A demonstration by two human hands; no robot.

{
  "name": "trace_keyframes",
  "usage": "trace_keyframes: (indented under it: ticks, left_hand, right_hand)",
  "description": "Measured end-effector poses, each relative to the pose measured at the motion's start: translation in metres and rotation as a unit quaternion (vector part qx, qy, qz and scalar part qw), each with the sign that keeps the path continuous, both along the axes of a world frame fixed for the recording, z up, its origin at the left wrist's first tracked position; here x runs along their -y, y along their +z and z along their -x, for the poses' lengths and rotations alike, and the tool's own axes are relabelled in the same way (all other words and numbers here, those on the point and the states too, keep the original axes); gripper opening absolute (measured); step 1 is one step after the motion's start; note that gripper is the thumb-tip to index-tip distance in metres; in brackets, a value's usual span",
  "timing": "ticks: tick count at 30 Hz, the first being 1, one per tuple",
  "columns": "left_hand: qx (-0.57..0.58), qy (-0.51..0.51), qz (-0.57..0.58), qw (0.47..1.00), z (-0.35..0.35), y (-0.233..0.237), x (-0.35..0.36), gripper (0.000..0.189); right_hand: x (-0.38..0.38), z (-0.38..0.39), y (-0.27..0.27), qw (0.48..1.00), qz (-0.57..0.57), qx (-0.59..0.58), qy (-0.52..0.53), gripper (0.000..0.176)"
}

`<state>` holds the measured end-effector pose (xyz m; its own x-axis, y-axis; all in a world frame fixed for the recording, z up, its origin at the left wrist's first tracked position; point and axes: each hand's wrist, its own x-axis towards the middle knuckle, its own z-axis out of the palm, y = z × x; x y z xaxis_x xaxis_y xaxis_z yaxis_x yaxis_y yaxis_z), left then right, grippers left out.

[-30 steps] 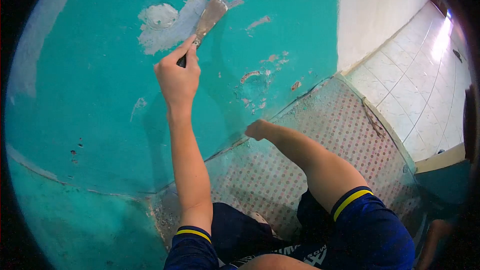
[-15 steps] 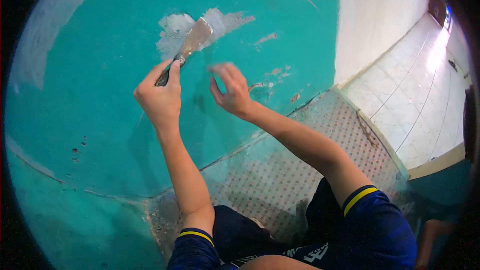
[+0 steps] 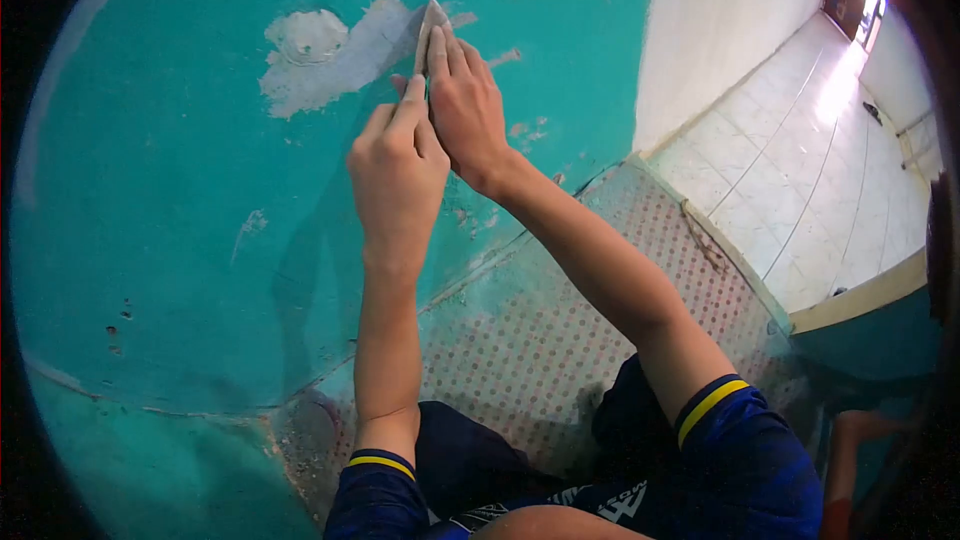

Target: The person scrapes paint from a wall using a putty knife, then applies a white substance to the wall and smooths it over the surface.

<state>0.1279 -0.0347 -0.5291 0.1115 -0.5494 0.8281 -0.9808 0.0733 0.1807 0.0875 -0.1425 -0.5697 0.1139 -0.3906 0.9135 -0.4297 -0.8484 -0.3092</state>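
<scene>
1. Changed since the earlier frames: right hand [image 3: 465,115], first low and apart, then blurred in mid-reach, now up at the blade [image 3: 432,25] of the scraper [image 3: 426,48], close beside the left hand [image 3: 400,160]; blade formerly showing its broad face, now seen as a narrow, pointed sliver.
2. Scraper, one: in front of the teal wall [image 3: 200,200], just right of the pale patch [image 3: 370,45]; blade projecting up beyond the left fingers, tip uppermost; right fingers alongside its right edge.
3. Left hand: closed around the handle, index finger extended toward the blade.
4. Right hand: fingers nearly straight, held together against the blade; pinching or merely pressing, impossible to tell.
5. Hidden or unclear: handle, covered by the left hand; part of the blade, behind the right fingers; contact between blade and wall, not certain; bare limb [image 3: 845,450] at lower right, dim and partly cut off, owner unclear.
</scene>
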Motion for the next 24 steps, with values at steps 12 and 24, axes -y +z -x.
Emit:
trace_keyframes:
  ticks: [12, 24]
  left_hand:
    - [-0.028, -0.069, -0.019, 0.997, -0.004, -0.005, 0.004, 0.030]
    - [-0.163, -0.104, -0.027, 0.981, -0.026, -0.002, 0.006, 0.031]
  right_hand:
    - [0.009, -0.001, 0.004, 0.998, -0.020, -0.016, -0.059, 0.052]
    - [0.006, -0.018, 0.019, 0.969, 0.060, -0.079, -0.225, 0.047]
